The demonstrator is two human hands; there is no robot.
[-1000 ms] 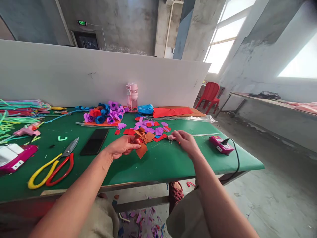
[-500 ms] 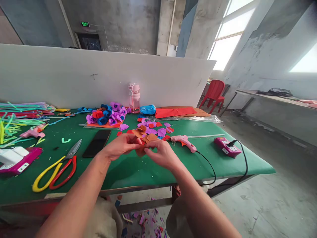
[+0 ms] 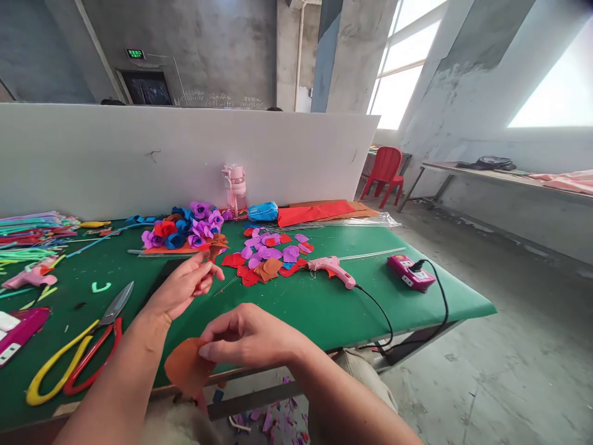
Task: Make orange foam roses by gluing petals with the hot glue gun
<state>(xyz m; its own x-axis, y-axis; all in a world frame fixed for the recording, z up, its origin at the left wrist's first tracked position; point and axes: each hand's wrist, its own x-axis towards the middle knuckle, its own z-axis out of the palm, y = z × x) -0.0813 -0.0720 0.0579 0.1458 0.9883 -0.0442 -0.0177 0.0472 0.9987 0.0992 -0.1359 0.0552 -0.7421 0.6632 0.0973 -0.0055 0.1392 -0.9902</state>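
Observation:
My right hand (image 3: 245,337), low over the table's front edge, pinches a rounded brown paper petal (image 3: 186,366) between thumb and fingers. Farther up and to the left, my left hand (image 3: 189,283) has its fingers curled, with a brown paper flower (image 3: 218,243) at their tips; its stem is hidden by the hand. Behind that flower lies a heap of purple, red and blue paper flowers (image 3: 175,240). Loose purple and red petals (image 3: 266,252) are spread to the right of my left hand, with several brown petals (image 3: 269,269) at their near side.
A pink glue gun (image 3: 336,271) lies right of the petals, its cord running off the edge beside a magenta power strip (image 3: 410,273). Scissors (image 3: 97,343) and a partly covered black phone (image 3: 160,281) are at left. A pink bottle (image 3: 236,191) stands against the white panel (image 3: 185,148).
My hands have come apart. The right has drawn down and left with a brown petal; the left has moved left, the brown flower now near the heap. The view has shifted slightly right.

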